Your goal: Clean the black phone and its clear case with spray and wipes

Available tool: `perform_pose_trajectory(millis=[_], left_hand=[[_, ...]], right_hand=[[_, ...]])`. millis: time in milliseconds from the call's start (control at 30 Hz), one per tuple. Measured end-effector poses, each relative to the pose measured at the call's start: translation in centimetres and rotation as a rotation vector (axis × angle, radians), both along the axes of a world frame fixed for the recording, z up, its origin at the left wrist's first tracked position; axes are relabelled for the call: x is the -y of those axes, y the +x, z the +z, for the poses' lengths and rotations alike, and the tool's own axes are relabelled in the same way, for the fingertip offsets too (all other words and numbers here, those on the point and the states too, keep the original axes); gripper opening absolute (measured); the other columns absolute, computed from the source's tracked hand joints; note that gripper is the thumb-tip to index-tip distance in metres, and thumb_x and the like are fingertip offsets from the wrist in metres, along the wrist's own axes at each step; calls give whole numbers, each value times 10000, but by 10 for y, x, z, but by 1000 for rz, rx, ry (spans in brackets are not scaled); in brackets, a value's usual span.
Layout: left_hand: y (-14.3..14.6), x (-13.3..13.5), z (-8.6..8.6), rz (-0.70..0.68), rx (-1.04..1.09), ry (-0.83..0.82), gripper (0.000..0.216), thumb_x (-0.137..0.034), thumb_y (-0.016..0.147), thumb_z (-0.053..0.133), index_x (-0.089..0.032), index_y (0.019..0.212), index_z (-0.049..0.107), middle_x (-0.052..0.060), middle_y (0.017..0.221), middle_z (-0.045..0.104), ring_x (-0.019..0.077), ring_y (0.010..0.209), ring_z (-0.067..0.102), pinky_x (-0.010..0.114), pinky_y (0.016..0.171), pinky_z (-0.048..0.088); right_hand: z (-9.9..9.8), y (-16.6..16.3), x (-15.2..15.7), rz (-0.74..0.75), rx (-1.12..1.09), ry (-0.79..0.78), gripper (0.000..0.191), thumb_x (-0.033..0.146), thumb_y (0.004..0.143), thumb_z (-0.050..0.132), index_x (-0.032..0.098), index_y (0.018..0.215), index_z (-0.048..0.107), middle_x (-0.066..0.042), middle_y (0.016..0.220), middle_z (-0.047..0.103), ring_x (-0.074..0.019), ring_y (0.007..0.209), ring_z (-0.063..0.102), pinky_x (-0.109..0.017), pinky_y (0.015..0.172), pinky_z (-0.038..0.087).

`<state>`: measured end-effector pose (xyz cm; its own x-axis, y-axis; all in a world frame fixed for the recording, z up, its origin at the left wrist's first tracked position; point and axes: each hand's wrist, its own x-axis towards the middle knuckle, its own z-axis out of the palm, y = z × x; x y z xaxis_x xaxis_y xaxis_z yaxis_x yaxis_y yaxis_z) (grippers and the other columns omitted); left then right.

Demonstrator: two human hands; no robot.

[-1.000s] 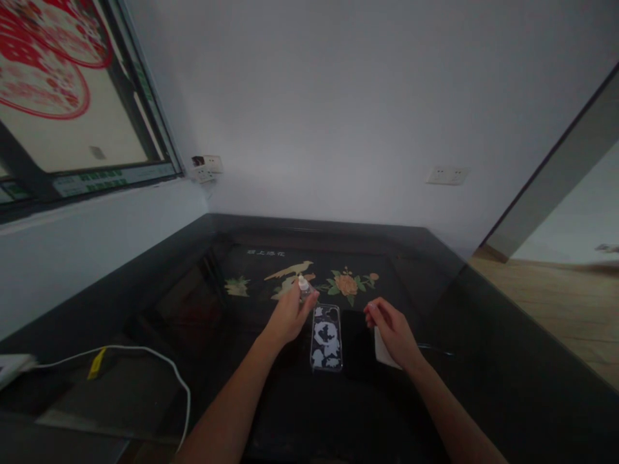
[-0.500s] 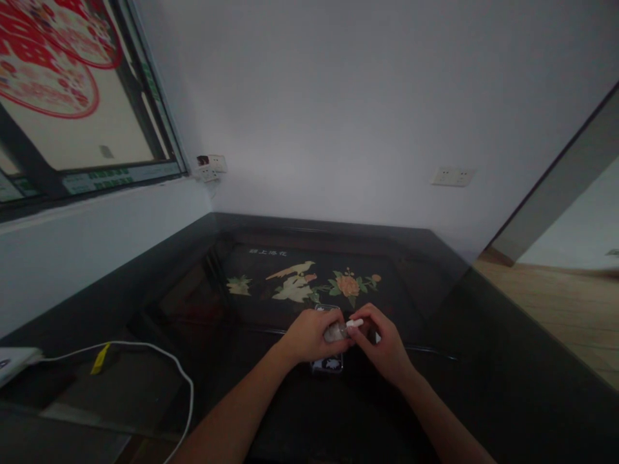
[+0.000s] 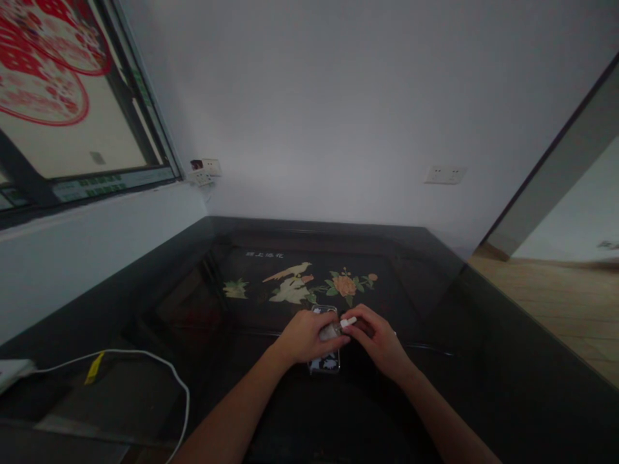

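My left hand (image 3: 307, 336) is closed round a small clear bottle (image 3: 330, 331), held on its side above the table. Fingers of my right hand (image 3: 380, 340) pinch the bottle's white cap (image 3: 349, 321). Both hands meet over a clear phone case with white patches (image 3: 325, 362), which lies flat on the dark table (image 3: 300, 412) and is mostly hidden by my left hand. A dark phone beside the case is covered by my right hand.
A painted panel with a bird and flowers (image 3: 309, 283) lies further back on the table. A white cable with a yellow tag (image 3: 126, 361) runs along the left. Wall sockets (image 3: 445, 174) sit on the far wall, and a wooden floor (image 3: 556, 303) is at the right.
My left hand brought the bottle back from over the painted panel and laid it sideways. My right hand came in from beside the phone and took hold of the cap.
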<state>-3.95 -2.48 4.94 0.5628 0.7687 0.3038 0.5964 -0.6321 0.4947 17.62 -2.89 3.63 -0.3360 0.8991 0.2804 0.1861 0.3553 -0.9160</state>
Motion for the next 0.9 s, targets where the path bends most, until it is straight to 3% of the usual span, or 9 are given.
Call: perform_pose_trajectory(millis=[233,500,733,900], left_hand=[[-2,1,1,-5,62,-14,283,-496,923,618,-219,950,667,-9,713,645,138,635,612,225,597,377],[-1,1,0,-2,61,2,275,-501,872,679,-228,877,649,-22,675,622,130,608,591,228,575,364],[-3,0,0,6,60,-18,265,-490,884,657,-228,918,677,-7,696,653,138,614,605,237,589,382],[-2,1,0,-17,50,-21,269,-501,874,670,-238,933,677,-6,711,659,146,637,616,238,600,386]], right_hand=[[5,-1,3,-19,1,15,310,416,906,673,269,1178,656,-74,1158,650,-230,1037,639,-323,797,566],[4,1,2,-32,83,-118,290,503,943,609,220,920,666,-8,758,640,-166,685,603,-257,596,476],[8,3,5,66,66,-19,279,443,966,599,261,1167,667,-56,1101,676,-211,996,651,-291,786,551],[5,1,2,30,79,-63,248,446,949,630,241,1074,691,-42,1001,709,-200,896,665,-279,731,547]])
